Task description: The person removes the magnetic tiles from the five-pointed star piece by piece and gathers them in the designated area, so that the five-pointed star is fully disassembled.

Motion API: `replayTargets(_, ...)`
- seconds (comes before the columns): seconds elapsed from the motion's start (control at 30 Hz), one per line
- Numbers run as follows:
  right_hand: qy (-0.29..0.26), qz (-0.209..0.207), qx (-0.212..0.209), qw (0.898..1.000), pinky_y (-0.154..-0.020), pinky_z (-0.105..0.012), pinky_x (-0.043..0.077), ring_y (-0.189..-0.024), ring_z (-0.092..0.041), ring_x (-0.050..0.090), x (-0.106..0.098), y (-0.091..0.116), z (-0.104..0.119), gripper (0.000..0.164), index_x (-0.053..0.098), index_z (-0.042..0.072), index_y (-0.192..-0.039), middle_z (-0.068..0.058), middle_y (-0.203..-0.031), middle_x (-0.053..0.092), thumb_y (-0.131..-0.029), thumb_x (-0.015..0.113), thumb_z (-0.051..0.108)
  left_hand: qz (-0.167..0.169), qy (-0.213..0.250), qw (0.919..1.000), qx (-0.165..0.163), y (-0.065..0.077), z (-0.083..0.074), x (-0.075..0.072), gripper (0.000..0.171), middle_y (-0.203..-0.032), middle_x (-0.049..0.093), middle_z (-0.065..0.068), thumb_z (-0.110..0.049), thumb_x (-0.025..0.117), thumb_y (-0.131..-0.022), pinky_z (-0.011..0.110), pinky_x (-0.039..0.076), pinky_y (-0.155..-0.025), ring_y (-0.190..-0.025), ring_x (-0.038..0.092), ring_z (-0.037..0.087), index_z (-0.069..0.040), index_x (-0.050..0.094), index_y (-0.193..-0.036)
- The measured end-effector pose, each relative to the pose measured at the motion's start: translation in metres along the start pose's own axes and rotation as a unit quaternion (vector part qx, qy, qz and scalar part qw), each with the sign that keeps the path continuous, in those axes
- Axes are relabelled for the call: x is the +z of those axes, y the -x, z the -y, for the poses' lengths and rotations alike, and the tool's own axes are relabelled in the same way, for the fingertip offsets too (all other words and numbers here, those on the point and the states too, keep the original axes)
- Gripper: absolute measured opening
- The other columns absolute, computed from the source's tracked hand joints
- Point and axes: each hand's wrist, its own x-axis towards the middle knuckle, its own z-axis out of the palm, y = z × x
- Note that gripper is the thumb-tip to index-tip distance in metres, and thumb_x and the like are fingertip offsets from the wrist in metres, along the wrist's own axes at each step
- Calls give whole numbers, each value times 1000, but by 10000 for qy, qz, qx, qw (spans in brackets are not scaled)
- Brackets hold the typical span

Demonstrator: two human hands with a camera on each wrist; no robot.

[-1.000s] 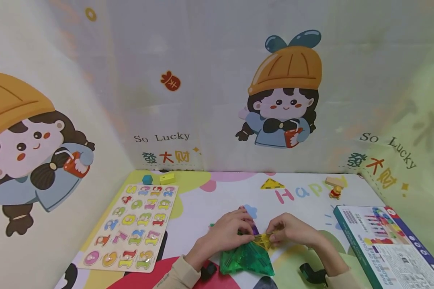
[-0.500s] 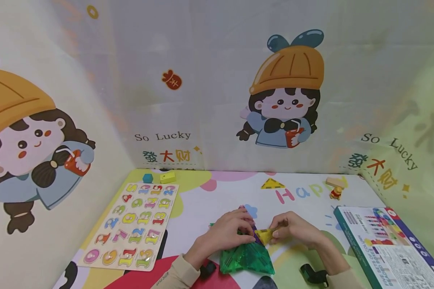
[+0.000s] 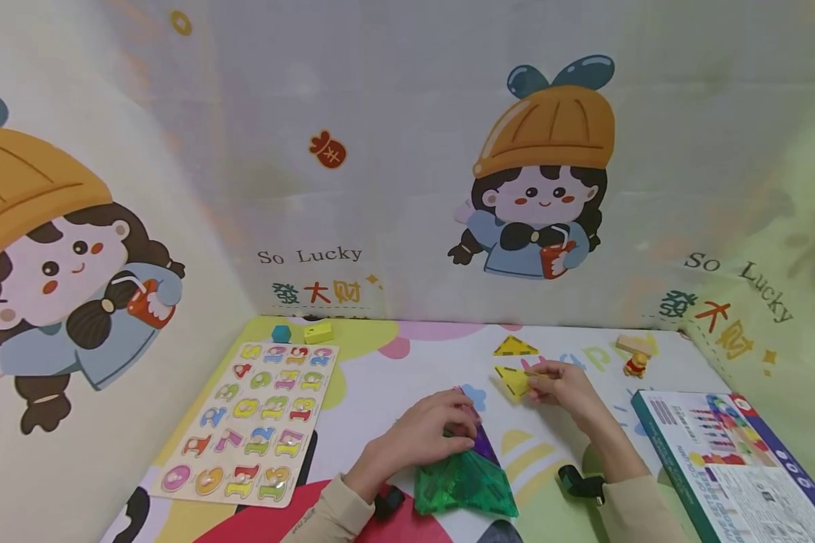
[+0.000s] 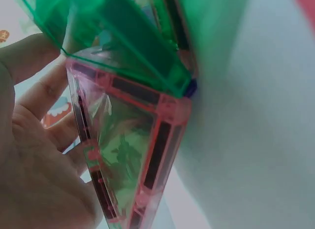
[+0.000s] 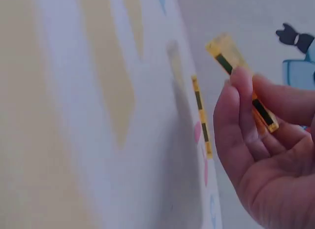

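Observation:
My left hand (image 3: 424, 430) curves over a build of translucent magnetic tiles (image 3: 465, 486), green in front with a purple tile (image 3: 484, 441) on its right side. In the left wrist view, its fingers pass behind a pink triangular tile (image 4: 170, 145) beneath the green tiles (image 4: 138, 47). Part of the build is hidden under the hand. Away to the right, my right hand (image 3: 562, 388) pinches a yellow triangular magnetic tile (image 3: 512, 381) between thumb and fingers, raised above the table in the right wrist view. Another yellow triangular tile (image 3: 515, 346) lies just beyond it.
A number puzzle board (image 3: 251, 422) lies on the left, with a blue block (image 3: 281, 333) and a yellow block (image 3: 318, 332) behind. A printed box (image 3: 740, 467) lies right. A bear figurine (image 3: 635, 366) stands near a wooden piece (image 3: 634, 344). A black object (image 3: 579, 484) lies near the right forearm.
My right hand has pulled the yellow tile off the build's right side and carried it up and away toward the other yellow tile. The left hand stays at the build.

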Motion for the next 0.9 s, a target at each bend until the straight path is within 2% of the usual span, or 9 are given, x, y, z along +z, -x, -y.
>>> replayTargets(0.1,128,-216,64,9997,-70,-25,58,-73,-11,66,-4,-12,1,38,58,-11,-125,-3,-89,70,-97,62,15,-7,50,10000,44,-1,0,0,10,-128,62,-5,-35,68,-93,30,43,-108,-125,54,9,-28,74,-97)
replayTargets(0.23,274,-267,106,9992,-67,-24,56,-71,-9,65,-8,-27,0,38,59,-10,-124,-2,-86,70,-97,62,17,23,39,10000,-63,-1,2,1,11,-130,60,-7,-34,67,-94,29,43,-108,-125,53,8,-29,75,-99)
replayTargets(0.37,311,-444,317,9980,-67,-22,56,-71,-8,65,-9,-35,-3,38,59,-9,-124,-5,-92,69,-97,63,18,95,65,9998,-167,-1,3,0,12,-134,58,-6,-35,67,-94,32,42,-111,-133,49,11,-30,75,-102)
replayTargets(0.5,360,-710,446,9958,-68,-20,56,-72,-9,65,-9,-39,-5,35,59,-8,-123,-14,-105,66,-98,60,15,160,161,9995,-231,0,3,-4,15,-136,57,-4,-35,67,-94,34,41,-112,-136,47,13,-28,75,-105)
replayTargets(0.7,571,-958,500,9925,-71,-19,56,-81,-14,64,-10,-34,-5,35,56,-6,-127,-23,-118,61,-98,58,15,300,374,9979,-437,3,5,-7,17,-140,55,-4,-33,68,-94,35,43,-110,-135,47,12,-27,75,-108)
replayTargets(0.83,937,-1075,455,9887,-73,-22,54,-85,-20,61,-6,-19,-3,38,57,-3,-129,-23,-122,60,-98,58,19,407,474,9967,-517,5,5,-8,17,-142,53,-5,-32,68,-94,36,42,-112,-136,46,12,-28,74,-110)
replayTargets(0.9,1101,-922,347,9890,-73,-24,53,-85,-21,61,0,-8,-3,39,58,-1,-129,-21,-120,62,-97,59,21,438,457,9967,-507,6,5,-9,18,-143,53,-5,-32,68,-94,36,41,-112,-136,46,11,-29,74,-110)
